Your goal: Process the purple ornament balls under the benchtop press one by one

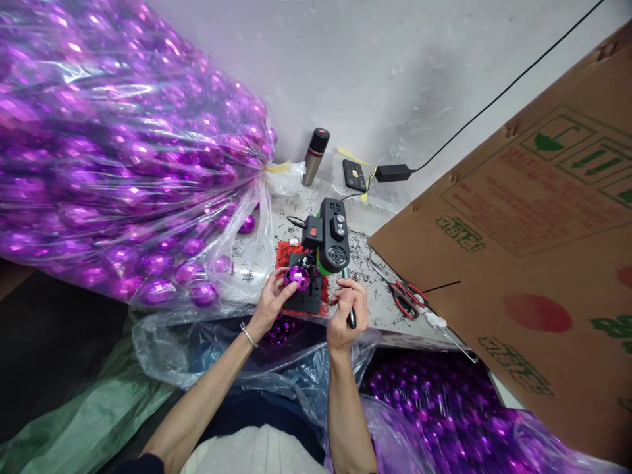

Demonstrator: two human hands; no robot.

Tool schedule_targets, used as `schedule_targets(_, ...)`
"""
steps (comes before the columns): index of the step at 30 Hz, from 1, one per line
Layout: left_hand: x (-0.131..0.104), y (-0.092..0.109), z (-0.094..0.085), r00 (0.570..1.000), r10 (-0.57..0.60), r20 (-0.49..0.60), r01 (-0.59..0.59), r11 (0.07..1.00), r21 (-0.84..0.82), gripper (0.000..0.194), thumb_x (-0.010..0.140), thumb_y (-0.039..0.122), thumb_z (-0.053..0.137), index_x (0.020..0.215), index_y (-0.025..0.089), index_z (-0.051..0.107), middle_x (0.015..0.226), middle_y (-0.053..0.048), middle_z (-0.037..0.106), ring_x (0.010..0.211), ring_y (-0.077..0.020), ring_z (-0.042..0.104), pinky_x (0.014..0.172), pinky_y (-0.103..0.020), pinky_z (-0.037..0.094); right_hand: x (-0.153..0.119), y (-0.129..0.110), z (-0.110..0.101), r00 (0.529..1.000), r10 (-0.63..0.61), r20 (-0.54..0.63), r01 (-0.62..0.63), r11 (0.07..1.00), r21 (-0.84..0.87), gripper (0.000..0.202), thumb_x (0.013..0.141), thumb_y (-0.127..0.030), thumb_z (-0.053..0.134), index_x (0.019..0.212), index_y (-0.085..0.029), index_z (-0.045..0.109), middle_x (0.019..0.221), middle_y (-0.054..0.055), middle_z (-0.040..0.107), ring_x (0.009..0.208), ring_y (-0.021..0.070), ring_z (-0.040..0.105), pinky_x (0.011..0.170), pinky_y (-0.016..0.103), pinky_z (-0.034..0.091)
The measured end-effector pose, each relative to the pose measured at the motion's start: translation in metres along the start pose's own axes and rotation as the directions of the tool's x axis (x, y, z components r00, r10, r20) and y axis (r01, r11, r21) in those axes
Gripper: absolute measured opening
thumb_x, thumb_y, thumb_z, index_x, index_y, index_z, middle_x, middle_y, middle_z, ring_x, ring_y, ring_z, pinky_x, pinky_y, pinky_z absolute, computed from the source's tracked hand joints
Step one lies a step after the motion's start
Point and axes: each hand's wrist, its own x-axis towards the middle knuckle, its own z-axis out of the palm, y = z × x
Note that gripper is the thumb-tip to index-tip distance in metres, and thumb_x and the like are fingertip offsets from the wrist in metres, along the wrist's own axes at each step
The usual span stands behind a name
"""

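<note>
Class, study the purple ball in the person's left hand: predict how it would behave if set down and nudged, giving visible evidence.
The purple ball would probably roll, being round. Its glossy surface suggests it could slip. It may be light, as the left hand holds it between thumb and fingers.

A shiny, faceted purple ball (297,278) is held near a black machine (335,227).

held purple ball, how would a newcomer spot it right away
From the big cardboard box, look left to the black machine on the table. By its lower end is a shiny purple ball; unlike the bagged balls, the left hand holds it.
</note>
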Motion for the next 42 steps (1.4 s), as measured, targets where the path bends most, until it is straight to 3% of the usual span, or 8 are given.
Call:
schedule_targets(5, 0.004, -0.002, 0.003, 0.999, 0.028, 0.038, -0.031, 0.996, 0.088, 0.079, 0.079, 0.056, 0.087, 0.142, 0.019, 0.057, 0.132, -0.013, 0.076, 0.127, -0.0287, 0.071, 0.118, -0.045, 0.051, -0.001, 0.002, 0.001, 1.000, -0.001, 0.010, 0.001, 1.000, 0.014, 0.028, 0.104, -0.026, 0.050, 0.080, -0.021, 0.063, 0.093, 0.003, 0.070, 0.072, 0.0120, 0.063, 0.063, 0.028, 0.051)
schedule_targets(9, 0.008, -0.003, 0.002, 0.998, 0.040, 0.047, -0.047, 0.986, 0.162, 0.075, 0.079, 0.056, 0.085, 0.139, 0.019, 0.063, 0.142, -0.013, 0.072, 0.135, -0.0308, 0.066, 0.121, -0.045, 0.048, -0.002, 0.002, 0.002, 1.000, -0.005, 0.008, 0.005, 1.000, 0.015, 0.028, 0.105, -0.026, 0.049, 0.081, -0.021, 0.063, 0.093, 0.004, 0.070, 0.074, 0.0125, 0.065, 0.064, 0.028, 0.053)
schedule_targets(18, 0.013, -0.004, -0.002, 0.992, 0.091, 0.088, -0.108, 0.971, 0.212, 0.069, 0.081, 0.056, 0.083, 0.135, 0.019, 0.063, 0.139, -0.014, 0.073, 0.132, -0.0298, 0.068, 0.117, -0.043, 0.052, -0.004, 0.003, 0.003, 1.000, 0.009, 0.010, -0.009, 1.000, 0.001, 0.028, 0.105, -0.027, 0.048, 0.081, -0.021, 0.063, 0.093, 0.004, 0.069, 0.077, 0.0135, 0.066, 0.066, 0.029, 0.055)
schedule_targets(42, 0.012, -0.001, -0.001, 0.993, 0.067, 0.096, -0.086, 0.973, 0.215, 0.070, 0.079, 0.058, 0.084, 0.135, 0.020, 0.063, 0.138, -0.014, 0.073, 0.131, -0.0301, 0.069, 0.117, -0.044, 0.052, -0.003, 0.000, 0.004, 1.000, 0.013, -0.006, -0.013, 1.000, 0.016, 0.030, 0.105, -0.028, 0.050, 0.079, -0.021, 0.063, 0.091, 0.004, 0.070, 0.075, 0.0135, 0.067, 0.065, 0.029, 0.056)
